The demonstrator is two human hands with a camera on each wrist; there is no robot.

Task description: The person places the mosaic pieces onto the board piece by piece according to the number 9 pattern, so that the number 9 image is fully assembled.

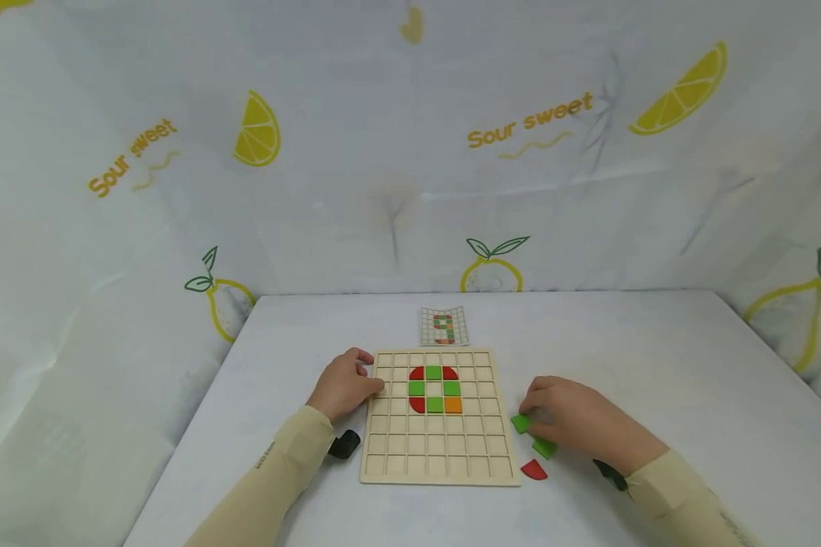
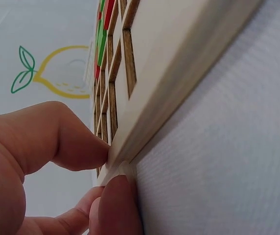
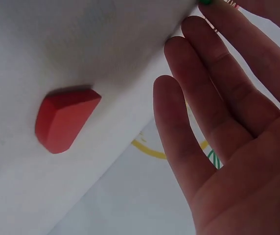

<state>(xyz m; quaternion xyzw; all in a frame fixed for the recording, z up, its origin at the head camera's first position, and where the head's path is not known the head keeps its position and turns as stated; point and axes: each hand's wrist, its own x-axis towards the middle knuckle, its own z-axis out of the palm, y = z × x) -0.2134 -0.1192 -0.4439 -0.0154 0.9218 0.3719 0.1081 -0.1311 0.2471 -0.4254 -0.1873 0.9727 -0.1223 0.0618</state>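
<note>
A wooden grid board (image 1: 441,471) lies flat on the white table. Red quarter-round tiles, green square tiles and one orange square tile (image 1: 453,405) form a ring in its upper cells. My left hand (image 1: 342,385) pinches the board's left edge; in the left wrist view the thumb is on one face and fingertips are at the edge. Right of the board, my right hand (image 1: 564,414) has thumb and index finger at a green square tile (image 1: 520,423), a sliver of which shows at the fingertip in the right wrist view. Its other fingers extend loosely.
Another green tile (image 1: 543,449) lies under the right hand, with a red quarter-round tile (image 1: 534,469) nearer me. Behind the board is a pattern card (image 1: 444,339) printed with a coloured grid figure. A lemon-print sheet (image 1: 356,190) hangs past the table's far edge.
</note>
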